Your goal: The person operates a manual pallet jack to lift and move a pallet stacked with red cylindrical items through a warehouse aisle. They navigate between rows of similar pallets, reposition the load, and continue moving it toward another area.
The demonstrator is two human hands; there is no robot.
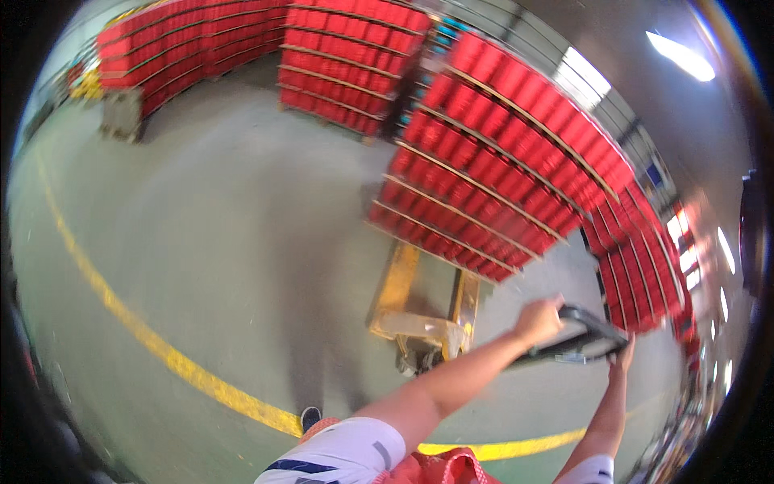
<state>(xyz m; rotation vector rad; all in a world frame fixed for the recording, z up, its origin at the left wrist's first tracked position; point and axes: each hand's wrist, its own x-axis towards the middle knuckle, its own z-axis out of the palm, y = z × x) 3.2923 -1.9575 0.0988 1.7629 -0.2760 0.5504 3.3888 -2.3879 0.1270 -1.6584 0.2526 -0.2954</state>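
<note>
Yellow pallet jack, black loop handle, both hands gripping

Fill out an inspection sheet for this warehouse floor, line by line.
Surface: grey-green concrete floor with a painted yellow line curving across it.
Job's things: yellow pallet jack, forks under a tall stack of red crates; its black loop handle is tilted toward the person.
Clutter: grey cart standing far left by more red stacks.
Grippers: left hand closed on the handle's near end; right hand touching its far end, grip unclear.
Cables: nothing seen.
Surroundings: further red crate rows at right, ceiling lights above, a dark shoe at the line.
</note>
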